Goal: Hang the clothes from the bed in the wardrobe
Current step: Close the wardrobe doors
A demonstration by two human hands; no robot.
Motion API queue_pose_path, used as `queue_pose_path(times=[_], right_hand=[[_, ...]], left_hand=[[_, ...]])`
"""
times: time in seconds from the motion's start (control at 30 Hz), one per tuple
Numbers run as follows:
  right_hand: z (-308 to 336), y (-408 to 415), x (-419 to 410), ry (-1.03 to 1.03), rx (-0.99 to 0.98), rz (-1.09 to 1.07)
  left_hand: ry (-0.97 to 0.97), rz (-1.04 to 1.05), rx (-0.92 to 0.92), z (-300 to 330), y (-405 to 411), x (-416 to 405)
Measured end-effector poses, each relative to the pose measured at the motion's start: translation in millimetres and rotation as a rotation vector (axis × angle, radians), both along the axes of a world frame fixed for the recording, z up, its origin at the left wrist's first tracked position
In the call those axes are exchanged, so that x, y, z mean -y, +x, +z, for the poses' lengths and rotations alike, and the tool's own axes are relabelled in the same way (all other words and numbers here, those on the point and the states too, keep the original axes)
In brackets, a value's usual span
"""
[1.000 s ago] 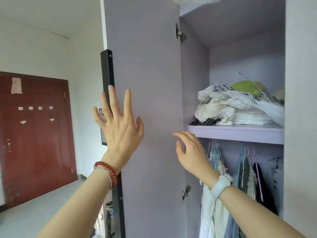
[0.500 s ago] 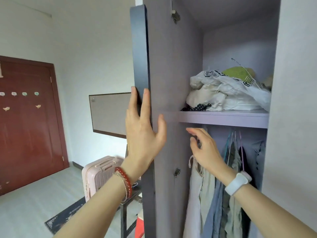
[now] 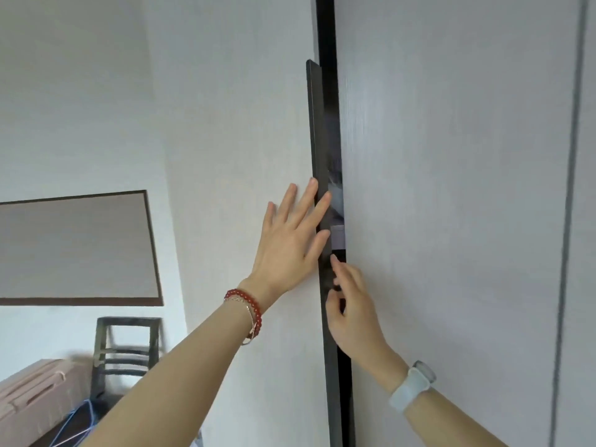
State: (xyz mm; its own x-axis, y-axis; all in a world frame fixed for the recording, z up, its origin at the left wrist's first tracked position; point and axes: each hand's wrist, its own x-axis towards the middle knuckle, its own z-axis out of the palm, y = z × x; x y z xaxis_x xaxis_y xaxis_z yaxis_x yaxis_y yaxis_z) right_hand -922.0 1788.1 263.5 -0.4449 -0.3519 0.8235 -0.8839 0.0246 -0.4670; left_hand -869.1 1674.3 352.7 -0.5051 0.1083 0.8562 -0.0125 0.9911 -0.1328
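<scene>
The wardrobe's left door [image 3: 245, 156] stands almost closed, leaving a narrow gap beside the right door [image 3: 451, 188]. Through the gap show a sliver of pale folded clothes [image 3: 336, 196] and the lilac shelf edge [image 3: 337, 237]. My left hand [image 3: 290, 243], with a red bead bracelet on the wrist, presses flat on the left door's outer face, fingertips reaching its dark edge strip [image 3: 317, 124]. My right hand [image 3: 351, 304], with a pale watch on the wrist, sits at the gap with fingers relaxed, touching the door edge and holding nothing. The hanging clothes are hidden.
A brown-framed board [image 3: 74, 250] hangs on the white wall at left. Below it stand a dark chair [image 3: 125, 346] and a pink suitcase [image 3: 29, 401], with a blue wire hanger [image 3: 79, 421] lying beside them. A third wardrobe panel [image 3: 583, 221] lies far right.
The left door has swung from wide open to nearly closed under my left hand. My right hand has drawn back out of the wardrobe to the gap. The interior has dropped from sight.
</scene>
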Motion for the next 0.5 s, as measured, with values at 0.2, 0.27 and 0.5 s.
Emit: queue_pose_path(times=[0.2,0.27,0.5], right_hand=[[-8,-32,21,0.052,0.169,-0.137],[-9,-42,28,0.077,0.226,-0.14],[2,-84,36,0.097,0.272,-0.104]], left_hand=[[-0.053,0.092,0.041,0,-66,10],[-0.068,0.129,0.033,0,-84,12],[-0.08,0.25,0.065,0,-130,26]])
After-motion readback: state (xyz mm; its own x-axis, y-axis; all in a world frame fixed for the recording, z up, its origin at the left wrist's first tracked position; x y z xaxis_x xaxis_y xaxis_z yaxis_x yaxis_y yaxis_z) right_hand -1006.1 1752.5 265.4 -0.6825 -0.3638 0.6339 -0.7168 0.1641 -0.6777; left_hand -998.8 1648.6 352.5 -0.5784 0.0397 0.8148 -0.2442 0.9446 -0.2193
